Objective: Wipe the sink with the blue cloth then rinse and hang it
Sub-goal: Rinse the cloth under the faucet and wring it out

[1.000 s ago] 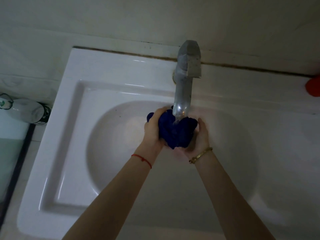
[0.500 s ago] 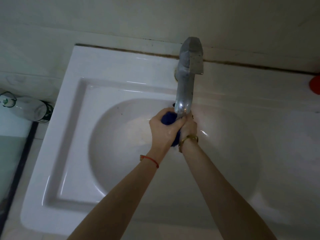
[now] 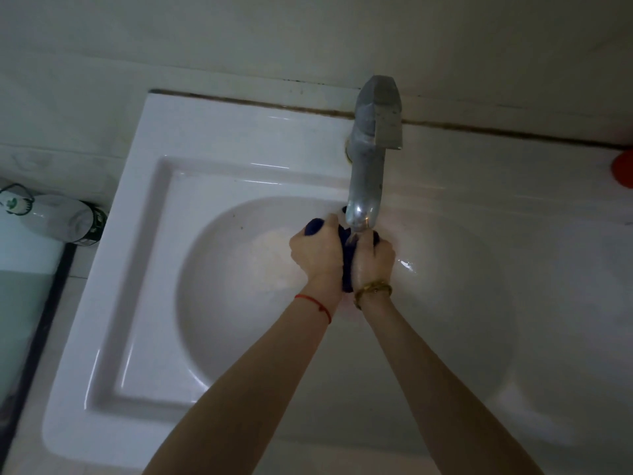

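Note:
The blue cloth point(image 3: 347, 269) is bunched tight between both hands, right under the spout of the metal tap point(image 3: 371, 159), over the white sink point(image 3: 219, 269). My left hand point(image 3: 317, 255) grips its left side, and a blue end pokes out above the thumb. My right hand point(image 3: 375, 260) grips the right side, pressed close against the left hand. Most of the cloth is hidden inside the two fists. Water glints at the spout's mouth and on the basin wall to the right.
A white bottle point(image 3: 58, 217) with a dark cap lies on a ledge left of the sink. A red object point(image 3: 623, 168) sits at the right edge on the sink's back rim. The tiled wall stands behind the tap.
Both hands closed in from cupping the loose cloth to squeezing it into a tight bundle under the spout. Far less cloth shows now.

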### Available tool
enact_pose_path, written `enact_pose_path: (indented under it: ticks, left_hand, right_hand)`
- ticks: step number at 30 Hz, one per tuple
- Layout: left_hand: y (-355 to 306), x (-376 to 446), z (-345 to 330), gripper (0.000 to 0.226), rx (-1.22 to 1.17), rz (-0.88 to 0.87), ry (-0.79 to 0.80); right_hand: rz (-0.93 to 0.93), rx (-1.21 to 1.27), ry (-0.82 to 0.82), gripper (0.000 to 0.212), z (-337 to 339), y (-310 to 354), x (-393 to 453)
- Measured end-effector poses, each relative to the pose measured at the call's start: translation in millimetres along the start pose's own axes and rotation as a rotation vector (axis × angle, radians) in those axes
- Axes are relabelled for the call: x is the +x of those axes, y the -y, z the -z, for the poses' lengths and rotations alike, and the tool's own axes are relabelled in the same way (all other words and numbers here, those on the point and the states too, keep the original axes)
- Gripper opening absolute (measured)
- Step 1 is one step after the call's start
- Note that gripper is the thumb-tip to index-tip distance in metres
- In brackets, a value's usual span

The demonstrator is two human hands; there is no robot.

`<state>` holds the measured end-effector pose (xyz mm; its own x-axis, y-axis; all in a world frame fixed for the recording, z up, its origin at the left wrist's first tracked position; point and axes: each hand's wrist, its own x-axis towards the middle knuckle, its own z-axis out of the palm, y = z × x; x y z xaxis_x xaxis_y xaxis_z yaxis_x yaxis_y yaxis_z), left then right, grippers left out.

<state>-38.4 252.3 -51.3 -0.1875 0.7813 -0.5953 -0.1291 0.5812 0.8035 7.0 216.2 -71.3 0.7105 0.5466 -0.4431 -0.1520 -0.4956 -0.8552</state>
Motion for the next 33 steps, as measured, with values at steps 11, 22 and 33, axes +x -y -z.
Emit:
enact_pose_path:
  ticks: [11,22,33]
  left_hand:
    - [8,-10,30,0.028,0.126,-0.469,0.429]
    - [1,-12,14,0.041,-0.020,-0.327,0.213]
    - [-8,-11,9,0.032,-0.141,0.110,0.096]
  right_hand:
    - [-0.764,0.538,0.467,0.047,24,23,0]
    - [-0.320,0.267,-0.128,0.032,-12,21,-4]
    - [-0.085,0.191,-0.033,0.028,3,12,-14]
